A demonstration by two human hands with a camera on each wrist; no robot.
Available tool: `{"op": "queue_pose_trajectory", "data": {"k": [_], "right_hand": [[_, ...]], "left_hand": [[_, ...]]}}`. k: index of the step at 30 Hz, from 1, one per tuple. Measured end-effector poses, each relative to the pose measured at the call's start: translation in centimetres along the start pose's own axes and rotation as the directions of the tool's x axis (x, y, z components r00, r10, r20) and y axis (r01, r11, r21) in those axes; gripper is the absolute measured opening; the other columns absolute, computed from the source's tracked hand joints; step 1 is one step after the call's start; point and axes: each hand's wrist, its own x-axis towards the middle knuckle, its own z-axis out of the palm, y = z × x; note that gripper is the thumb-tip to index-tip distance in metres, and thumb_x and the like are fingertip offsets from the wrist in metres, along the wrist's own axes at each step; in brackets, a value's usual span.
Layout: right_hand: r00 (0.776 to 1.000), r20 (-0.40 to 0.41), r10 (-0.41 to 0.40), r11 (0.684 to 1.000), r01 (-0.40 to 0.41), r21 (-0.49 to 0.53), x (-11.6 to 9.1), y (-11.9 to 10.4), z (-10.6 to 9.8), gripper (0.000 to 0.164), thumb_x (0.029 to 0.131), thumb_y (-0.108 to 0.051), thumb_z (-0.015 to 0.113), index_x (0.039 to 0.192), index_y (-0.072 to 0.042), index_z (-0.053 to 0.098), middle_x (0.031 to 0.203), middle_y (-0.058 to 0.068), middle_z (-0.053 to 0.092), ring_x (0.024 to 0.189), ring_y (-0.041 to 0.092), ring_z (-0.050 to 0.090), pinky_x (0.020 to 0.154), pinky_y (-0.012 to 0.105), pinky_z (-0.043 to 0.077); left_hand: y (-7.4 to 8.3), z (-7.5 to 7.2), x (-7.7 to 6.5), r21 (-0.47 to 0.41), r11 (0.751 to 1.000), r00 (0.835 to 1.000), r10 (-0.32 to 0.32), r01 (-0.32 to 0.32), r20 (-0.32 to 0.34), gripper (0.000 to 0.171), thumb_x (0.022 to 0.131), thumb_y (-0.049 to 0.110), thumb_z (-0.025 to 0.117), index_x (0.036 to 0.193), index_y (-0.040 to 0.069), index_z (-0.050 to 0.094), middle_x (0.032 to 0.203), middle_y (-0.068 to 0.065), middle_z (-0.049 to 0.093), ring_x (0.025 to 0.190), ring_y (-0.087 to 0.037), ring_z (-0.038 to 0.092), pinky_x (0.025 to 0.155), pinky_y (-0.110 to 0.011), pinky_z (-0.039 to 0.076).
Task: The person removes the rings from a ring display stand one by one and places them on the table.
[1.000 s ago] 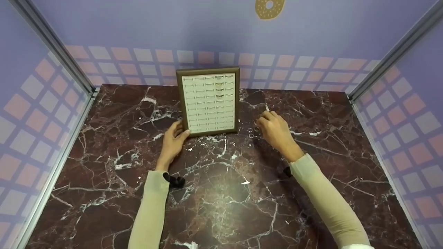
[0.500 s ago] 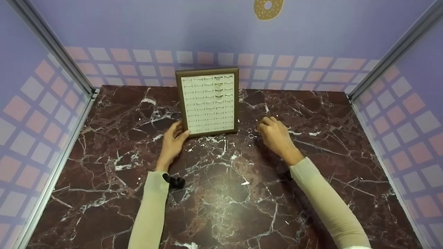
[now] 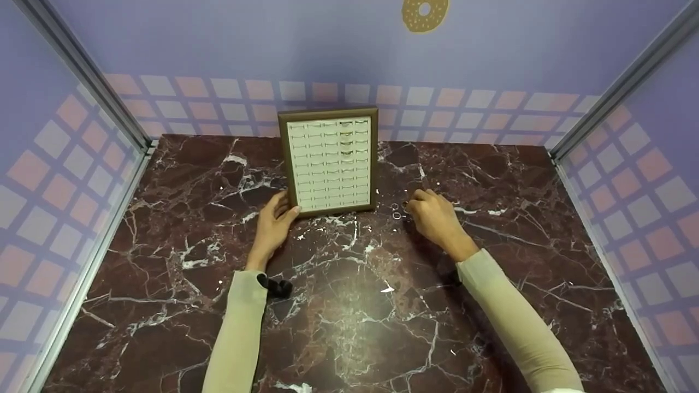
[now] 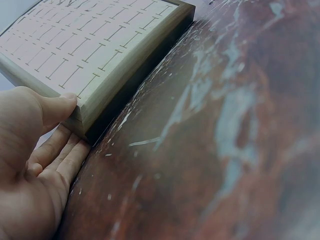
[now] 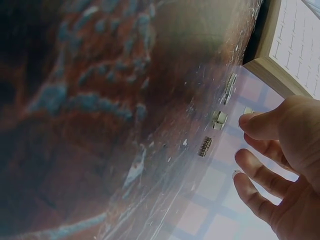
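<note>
A brown-framed ring display tray with white slotted rows leans upright at the back of the table. Several rings sit in its upper slots toward the right. My left hand grips the lower left corner, thumb on the front and fingers behind, as the left wrist view shows. Right of the tray, my right hand is low over the table with bent fingers. Loose rings lie beside its fingertips. A small pale ring shows at the thumb tip; whether it is pinched is hidden by the thumb.
The table is dark red marble with white veins. Purple walls with pink and white squares enclose it at the back and both sides. Black bands are at the wrists, below the cream sleeves.
My right hand has come slightly nearer to me, its extended fingers curling in by the rings. My left hand and the display tray have stayed put.
</note>
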Motion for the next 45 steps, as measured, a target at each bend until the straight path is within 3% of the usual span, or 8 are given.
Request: {"op": "queue_pose_trajectory", "data": {"k": [9,18,30,38,45], "right_hand": [[0.999,0.054,0.0,1.0,0.001,-0.017,-0.04,0.13,0.12,0.012,0.091,0.004,0.073,0.092,-0.004,0.082,0.093,0.011,0.07,0.085,0.038,0.065,0.073,0.054,0.062],[0.996,0.089,0.027,0.999,-0.025,-0.027,-0.15,0.08,0.36,0.011,0.091,0.002,0.075,0.093,-0.006,0.083,0.094,0.011,0.07,0.087,0.038,0.066,0.075,0.054,0.063],[0.996,0.087,0.019,0.999,-0.015,-0.04,-0.12,-0.04,0.56,0.008,0.092,-0.003,0.076,0.09,-0.006,0.083,0.092,0.01,0.069,0.085,0.038,0.065,0.072,0.055,0.063],[0.996,0.087,-0.002,1.0,0.005,-0.028,-0.25,0.08,0.58,0.011,0.094,-0.002,0.075,0.086,-0.006,0.082,0.089,0.011,0.067,0.084,0.037,0.064,0.07,0.055,0.062],[0.996,0.086,-0.003,1.0,0.004,-0.01,-0.27,0.19,0.53,0.009,0.093,-0.003,0.076,0.088,-0.006,0.083,0.089,0.012,0.067,0.083,0.038,0.064,0.071,0.056,0.062]], "left_hand": [[0.09,-0.13,-0.11,0.041,0.999,1.0,0.002,-0.002,0.015,0.056,0.106,0.01,0.068,0.157,0.002,0.048,0.154,-0.024,0.055,0.145,-0.037,0.052,0.126,-0.043,0.044],[0.13,0.11,-0.11,0.005,1.0,1.0,-0.002,0.002,-0.003,0.054,0.105,0.007,0.068,0.155,0.0,0.05,0.153,-0.025,0.056,0.143,-0.037,0.054,0.126,-0.042,0.045],[0.21,0.18,-0.11,-0.005,1.0,1.0,-0.002,0.002,-0.011,0.055,0.104,0.006,0.069,0.156,0.001,0.05,0.153,-0.025,0.056,0.143,-0.038,0.054,0.125,-0.042,0.045],[0.28,-0.17,-0.4,0.046,0.999,0.999,-0.002,0.0,0.035,0.058,0.108,0.011,0.065,0.161,0.004,0.043,0.156,-0.022,0.052,0.146,-0.036,0.051,0.127,-0.042,0.043],[0.24,0.03,-0.25,0.014,1.0,1.0,-0.006,0.006,0.014,0.056,0.106,0.01,0.067,0.158,0.002,0.046,0.155,-0.024,0.053,0.146,-0.038,0.051,0.127,-0.042,0.043]]}}
